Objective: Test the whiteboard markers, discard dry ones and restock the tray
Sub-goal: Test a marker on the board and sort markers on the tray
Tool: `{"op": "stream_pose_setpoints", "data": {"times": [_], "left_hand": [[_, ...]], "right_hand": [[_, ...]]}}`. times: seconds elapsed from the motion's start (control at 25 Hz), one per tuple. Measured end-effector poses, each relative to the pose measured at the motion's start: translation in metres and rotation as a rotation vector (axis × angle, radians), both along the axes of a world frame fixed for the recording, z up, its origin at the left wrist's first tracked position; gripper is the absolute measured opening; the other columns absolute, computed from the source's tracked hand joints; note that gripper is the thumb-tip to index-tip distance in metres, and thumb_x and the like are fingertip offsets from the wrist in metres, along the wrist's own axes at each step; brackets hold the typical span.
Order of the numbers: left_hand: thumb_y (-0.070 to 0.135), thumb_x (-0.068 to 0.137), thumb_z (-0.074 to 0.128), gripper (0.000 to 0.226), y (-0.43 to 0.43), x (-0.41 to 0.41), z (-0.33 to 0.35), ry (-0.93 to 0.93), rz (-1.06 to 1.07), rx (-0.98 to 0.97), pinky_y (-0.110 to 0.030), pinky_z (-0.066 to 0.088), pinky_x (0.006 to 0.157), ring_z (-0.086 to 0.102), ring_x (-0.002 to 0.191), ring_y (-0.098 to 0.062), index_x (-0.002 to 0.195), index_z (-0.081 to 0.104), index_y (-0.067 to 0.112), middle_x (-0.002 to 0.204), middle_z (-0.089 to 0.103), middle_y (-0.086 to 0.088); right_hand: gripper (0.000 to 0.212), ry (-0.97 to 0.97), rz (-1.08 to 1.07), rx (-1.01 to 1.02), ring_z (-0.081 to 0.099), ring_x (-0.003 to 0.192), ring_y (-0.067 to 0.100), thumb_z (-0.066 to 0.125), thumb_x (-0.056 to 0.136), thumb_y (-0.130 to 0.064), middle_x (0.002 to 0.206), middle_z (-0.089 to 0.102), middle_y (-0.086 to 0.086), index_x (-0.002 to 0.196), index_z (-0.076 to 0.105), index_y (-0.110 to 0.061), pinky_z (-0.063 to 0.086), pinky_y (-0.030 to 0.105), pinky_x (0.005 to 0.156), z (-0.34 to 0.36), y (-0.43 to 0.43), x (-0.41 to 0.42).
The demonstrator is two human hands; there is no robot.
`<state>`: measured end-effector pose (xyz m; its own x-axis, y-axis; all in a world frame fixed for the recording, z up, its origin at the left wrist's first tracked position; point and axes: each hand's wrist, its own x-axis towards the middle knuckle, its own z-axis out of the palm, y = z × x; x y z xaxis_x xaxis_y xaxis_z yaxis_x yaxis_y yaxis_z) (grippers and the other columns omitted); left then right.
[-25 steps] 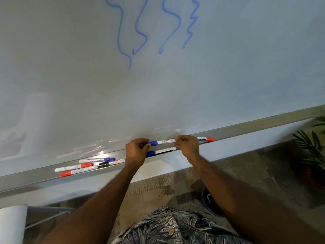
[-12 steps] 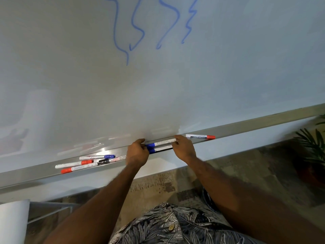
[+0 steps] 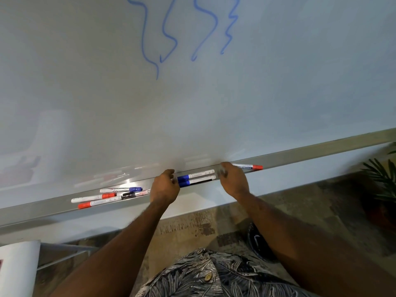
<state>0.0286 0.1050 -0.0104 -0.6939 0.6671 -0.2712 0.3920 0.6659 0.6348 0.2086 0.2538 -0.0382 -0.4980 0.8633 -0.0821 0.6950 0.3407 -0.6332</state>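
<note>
Two blue-capped white whiteboard markers [image 3: 196, 175] lie side by side along the long grey metal tray [image 3: 42, 209], parallel to its edge, directly between the two hands. The left hand [image 3: 164, 187] sits at their capped ends, fingers curled loosely and touching or nearly touching the caps; whether it grips anything I cannot tell. The right hand [image 3: 233, 181] is at the opposite ends, fingers bent and slightly blurred, apparently resting against the barrels rather than clamped round them. Just beyond the right fingers lies a red-capped white marker [image 3: 248, 166]; beyond the left wrist is a loose cluster of red, blue and black markers [image 3: 111, 196]. Blue squiggles [image 3: 182, 33] high on the white glossy board [image 3: 85, 93] suggest testing is done for the blues. The step looks like restocking: squaring tested markers in the tray. Next would likely be reaching for the untidy cluster, needing a fresh pinch on one barrel.
</note>
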Motion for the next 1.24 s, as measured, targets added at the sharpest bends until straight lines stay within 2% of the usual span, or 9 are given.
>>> {"op": "stream_pose_setpoints", "data": {"times": [0.16, 0.32, 0.52, 0.64, 0.72, 0.84, 0.92, 1.08, 1.24], "left_hand": [[0.023, 0.095, 0.062, 0.029, -0.006, -0.007, 0.005, 0.15, -0.059, 0.013, -0.035, 0.054, 0.086, 0.065, 0.097, -0.02, 0.123, 0.064, 0.015, 0.114, 0.071, -0.005], [0.025, 0.094, 0.063, 0.017, -0.004, -0.01, 0.013, 0.256, -0.146, -0.059, -0.031, 0.052, 0.074, 0.061, 0.08, -0.014, 0.105, 0.073, 0.015, 0.099, 0.074, -0.004], [0.027, 0.098, 0.054, 0.021, 0.002, -0.01, 0.021, 0.313, -0.322, -0.042, -0.035, 0.054, 0.083, 0.063, 0.09, -0.016, 0.109, 0.071, 0.023, 0.105, 0.072, 0.0], [0.035, 0.097, 0.055, 0.03, 0.004, -0.007, 0.023, 0.316, -0.35, -0.005, -0.037, 0.053, 0.09, 0.061, 0.105, -0.018, 0.125, 0.063, 0.025, 0.12, 0.068, 0.002], [0.037, 0.096, 0.057, 0.039, 0.006, -0.002, 0.025, 0.313, -0.38, 0.007, -0.037, 0.051, 0.095, 0.058, 0.114, -0.019, 0.133, 0.057, 0.026, 0.128, 0.064, 0.002], [0.043, 0.095, 0.059, 0.052, 0.012, 0.008, 0.029, 0.249, -0.44, 0.075, -0.036, 0.05, 0.098, 0.057, 0.118, -0.017, 0.142, 0.045, 0.027, 0.134, 0.059, 0.001], [0.049, 0.093, 0.058, 0.06, 0.015, 0.017, 0.032, 0.178, -0.488, 0.144, -0.035, 0.049, 0.099, 0.056, 0.119, -0.015, 0.145, 0.038, 0.028, 0.137, 0.056, 0.002], [0.055, 0.096, 0.047, 0.057, 0.018, 0.032, 0.043, 0.146, -0.606, 0.257, -0.029, 0.046, 0.095, 0.056, 0.117, -0.015, 0.144, 0.041, 0.024, 0.136, 0.056, 0.003], [0.042, 0.101, 0.036, 0.037, 0.014, 0.032, 0.055, 0.198, -0.689, 0.34, -0.034, 0.049, 0.078, 0.059, 0.092, -0.016, 0.126, 0.056, 0.022, 0.112, 0.066, 0.001]], "right_hand": [[0.024, -0.184, -0.124, 0.232, 0.061, 0.1, 0.032, 0.061, 0.087, -0.017, 0.102, 0.069, 0.012, 0.108, 0.072, -0.012, 0.052, 0.042, 0.087, 0.006, 0.038, 0.028], [0.031, -0.56, -0.046, 0.197, 0.052, 0.114, 0.028, 0.059, 0.093, -0.032, 0.119, 0.059, 0.006, 0.122, 0.065, -0.026, 0.043, 0.04, 0.094, 0.006, 0.06, 0.034], [0.026, -0.612, 0.025, 0.233, 0.053, 0.113, 0.025, 0.055, 0.095, -0.032, 0.118, 0.058, 0.003, 0.118, 0.065, -0.026, 0.042, 0.038, 0.095, 0.001, 0.066, 0.026], [0.026, -0.631, 0.087, 0.297, 0.055, 0.11, 0.025, 0.055, 0.096, -0.034, 0.117, 0.058, 0.003, 0.119, 0.064, -0.026, 0.042, 0.037, 0.094, 0.005, 0.064, 0.031], [0.026, -0.513, 0.188, 0.328, 0.057, 0.106, 0.024, 0.058, 0.094, -0.034, 0.112, 0.061, 0.003, 0.116, 0.067, -0.023, 0.045, 0.037, 0.09, 0.018, 0.06, 0.031], [0.015, 0.04, 0.291, 0.266, 0.061, 0.082, 0.018, 0.07, 0.087, -0.023, 0.088, 0.066, 0.002, 0.1, 0.072, -0.015, 0.051, 0.036, 0.075, 0.051, 0.037, 0.026], [0.011, 0.317, 0.22, 0.098, 0.054, 0.065, 0.008, 0.074, 0.086, -0.019, 0.074, 0.063, -0.003, 0.095, 0.069, -0.014, 0.048, 0.025, 0.063, 0.073, 0.012, 0.022], [0.007, 0.645, 0.04, -0.354, 0.065, 0.064, 0.006, 0.065, 0.089, 0.002, 0.072, 0.067, 0.002, 0.092, 0.065, -0.005, 0.05, 0.019, 0.06, 0.095, -0.03, 0.007], [0.01, 0.789, -0.077, -0.505, 0.062, 0.058, 0.004, 0.056, 0.093, 0.007, 0.069, 0.065, 0.006, 0.092, 0.062, -0.001, 0.051, 0.019, 0.058, 0.098, -0.048, -0.002]]}}
